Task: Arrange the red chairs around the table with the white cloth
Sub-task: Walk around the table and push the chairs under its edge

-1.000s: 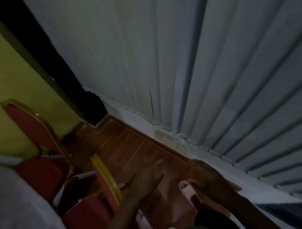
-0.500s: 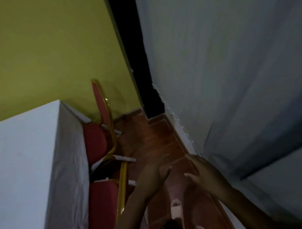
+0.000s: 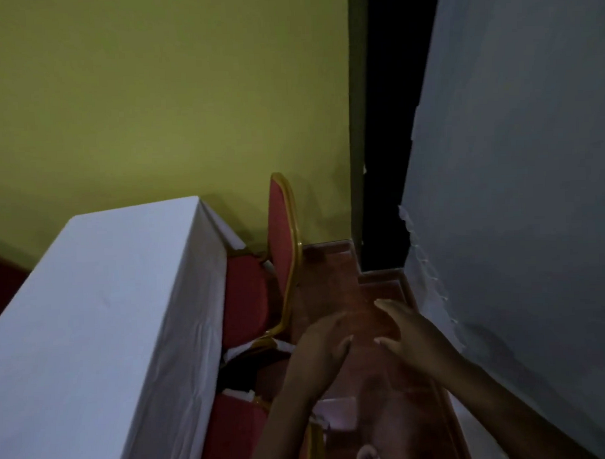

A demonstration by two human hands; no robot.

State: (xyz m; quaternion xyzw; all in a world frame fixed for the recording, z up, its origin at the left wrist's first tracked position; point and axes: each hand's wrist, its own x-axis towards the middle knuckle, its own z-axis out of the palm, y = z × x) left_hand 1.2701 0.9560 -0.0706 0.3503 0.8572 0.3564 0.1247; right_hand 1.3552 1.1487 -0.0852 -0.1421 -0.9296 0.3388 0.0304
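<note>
Both hands empty rn. Left hand point(image 3: 324, 345) & right hand point(image 3: 406, 335) sit lower centre of frame, fingers spread apart, palms facing each other, gripping nothing, hovering over the wood floor point(image 3: 333, 279).

Table point(image 3: 101, 305) w/ white cloth fills the left side. Far chair point(image 3: 261, 282) is centre frame, seat tucked against the cloth's side, gold-framed back upright, near the yellow wall point(image 3: 152, 97). Near chair point(image 3: 233, 434) is bottom centre, just left of my left forearm, seat also at the cloth; its back is mostly hidden by my arm, so can't tell how square it stands.

Looks to me like this side is about done, both chairs in.

Risks from here:
- Narrow aisle btwn chairs & grey curtain point(image 3: 517, 221) on the right. Swinging a chair here could catch the curtain hem.
- Pushing a chair further in could drag or bunch the cloth, since seats already touch it.
- Dim light + blur: easy to misjudge a chair leg & trip; my foot is at bottom edge, close to near chair.
</note>
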